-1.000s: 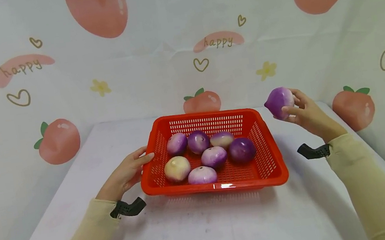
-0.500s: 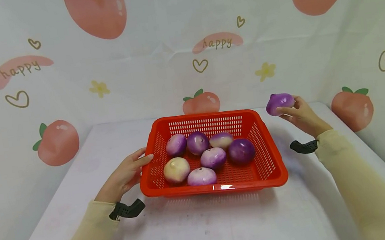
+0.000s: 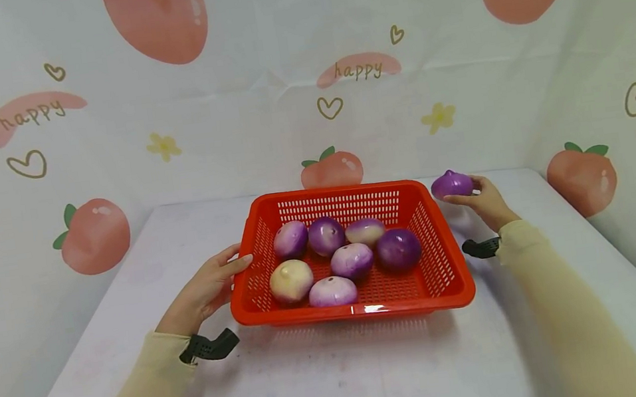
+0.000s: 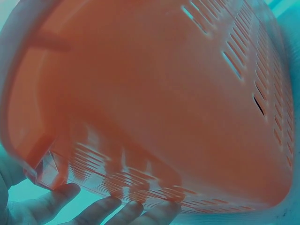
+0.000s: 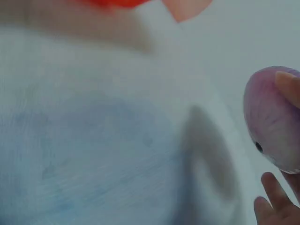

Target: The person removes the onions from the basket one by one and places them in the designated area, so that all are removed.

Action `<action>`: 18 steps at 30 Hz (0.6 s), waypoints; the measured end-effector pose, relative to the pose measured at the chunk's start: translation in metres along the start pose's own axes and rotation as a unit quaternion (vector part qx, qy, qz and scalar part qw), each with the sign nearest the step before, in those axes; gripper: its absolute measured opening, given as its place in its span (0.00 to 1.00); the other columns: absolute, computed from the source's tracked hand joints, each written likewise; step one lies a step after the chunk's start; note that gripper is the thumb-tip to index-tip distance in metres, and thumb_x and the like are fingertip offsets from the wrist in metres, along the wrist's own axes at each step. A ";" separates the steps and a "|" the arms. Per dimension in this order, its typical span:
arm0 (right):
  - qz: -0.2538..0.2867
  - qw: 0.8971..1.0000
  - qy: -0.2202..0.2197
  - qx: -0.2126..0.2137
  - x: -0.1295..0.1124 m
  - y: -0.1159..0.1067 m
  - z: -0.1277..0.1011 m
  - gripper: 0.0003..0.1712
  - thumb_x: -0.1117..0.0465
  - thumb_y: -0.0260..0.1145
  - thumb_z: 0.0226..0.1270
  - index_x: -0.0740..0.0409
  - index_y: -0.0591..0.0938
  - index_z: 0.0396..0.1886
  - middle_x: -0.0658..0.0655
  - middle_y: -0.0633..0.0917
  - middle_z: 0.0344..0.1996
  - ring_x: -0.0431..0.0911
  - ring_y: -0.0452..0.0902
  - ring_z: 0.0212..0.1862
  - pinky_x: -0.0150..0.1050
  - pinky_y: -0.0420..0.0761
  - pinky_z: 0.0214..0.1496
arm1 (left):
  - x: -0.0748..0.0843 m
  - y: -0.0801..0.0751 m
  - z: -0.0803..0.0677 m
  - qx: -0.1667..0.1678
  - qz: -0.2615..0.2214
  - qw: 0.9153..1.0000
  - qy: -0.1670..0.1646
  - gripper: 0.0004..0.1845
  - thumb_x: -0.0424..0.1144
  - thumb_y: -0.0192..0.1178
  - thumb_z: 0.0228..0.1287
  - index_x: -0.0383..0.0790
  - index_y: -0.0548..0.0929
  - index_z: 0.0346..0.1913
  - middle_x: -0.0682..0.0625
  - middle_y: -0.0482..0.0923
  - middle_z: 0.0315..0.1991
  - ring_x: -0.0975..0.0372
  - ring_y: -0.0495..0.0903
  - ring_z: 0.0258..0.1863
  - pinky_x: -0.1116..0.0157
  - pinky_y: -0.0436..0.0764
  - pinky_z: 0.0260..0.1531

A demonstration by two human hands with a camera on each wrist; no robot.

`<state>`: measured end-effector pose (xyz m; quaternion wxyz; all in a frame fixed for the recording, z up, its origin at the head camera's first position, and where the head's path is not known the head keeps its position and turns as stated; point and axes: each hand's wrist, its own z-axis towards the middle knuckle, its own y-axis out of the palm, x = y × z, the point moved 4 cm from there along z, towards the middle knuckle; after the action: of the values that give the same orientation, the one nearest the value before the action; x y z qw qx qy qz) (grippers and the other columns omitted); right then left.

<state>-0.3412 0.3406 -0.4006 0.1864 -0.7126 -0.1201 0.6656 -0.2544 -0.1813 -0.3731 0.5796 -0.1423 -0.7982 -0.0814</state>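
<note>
My right hand (image 3: 487, 203) grips a purple onion (image 3: 450, 185) beyond the back right corner of the red plastic basket (image 3: 309, 312). The onion's pointed tip faces up in the head view. In the right wrist view, the thumb lies across the held onion (image 5: 267, 117), whose small dark end shows. My left hand (image 3: 206, 290) holds the basket's left side, thumb over the rim. Fingertips (image 4: 105, 204) rest along the slotted outer wall in the left wrist view. Inside the basket lie several onions, among them a pale yellowish one (image 3: 292, 281) and a dark purple one (image 3: 399, 249).
The basket stands mid-table on a white tabletop (image 3: 342, 383). Behind it hangs a white backdrop (image 3: 246, 114) printed with fruit and hearts. A black wrist camera (image 3: 212, 346) sits by the left cuff, another (image 3: 481, 248) by the right.
My right hand has lowered the onion and brought it slightly left, turning its tip from leftward to upward. The left hand and the basket stay in place.
</note>
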 end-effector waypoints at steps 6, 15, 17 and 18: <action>0.001 1.000 0.009 0.016 0.014 0.006 0.007 0.55 0.55 0.72 0.60 0.68 0.47 0.74 0.73 0.55 0.72 0.65 0.54 0.71 0.60 0.57 0.73 | 0.000 -0.001 0.000 -0.003 0.005 1.000 0.003 0.36 0.48 0.54 0.72 0.42 0.53 0.76 0.38 0.66 0.65 0.60 0.79 0.49 0.54 0.82 0.50; -0.024 1.000 0.020 0.004 0.012 0.012 0.009 0.56 0.59 0.72 0.60 0.68 0.45 0.74 0.74 0.52 0.72 0.67 0.53 0.72 0.60 0.57 0.73 | -0.003 -0.003 0.003 0.004 0.005 1.000 -0.002 0.36 0.48 0.54 0.71 0.43 0.54 0.75 0.40 0.69 0.62 0.61 0.80 0.48 0.53 0.82 0.50; -0.031 0.999 0.023 0.001 0.012 0.011 0.010 0.57 0.58 0.72 0.59 0.69 0.44 0.74 0.75 0.52 0.72 0.67 0.53 0.72 0.60 0.57 0.73 | -0.002 -0.003 0.002 0.000 0.005 1.000 0.003 0.35 0.48 0.54 0.72 0.42 0.54 0.75 0.41 0.70 0.61 0.61 0.80 0.48 0.54 0.83 0.50; -0.033 0.999 0.027 -0.001 0.012 0.011 0.010 0.57 0.58 0.72 0.59 0.69 0.44 0.74 0.75 0.52 0.72 0.67 0.53 0.72 0.61 0.56 0.73 | -0.002 -0.003 0.002 -0.002 0.004 1.000 0.005 0.36 0.48 0.54 0.71 0.42 0.54 0.75 0.42 0.71 0.60 0.61 0.80 0.48 0.54 0.83 0.50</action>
<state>-0.3513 0.3370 -0.4163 0.2106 -0.7259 -0.1393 0.6397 -0.2566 -0.1839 -0.3757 0.5833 -0.1466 -0.7948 -0.0811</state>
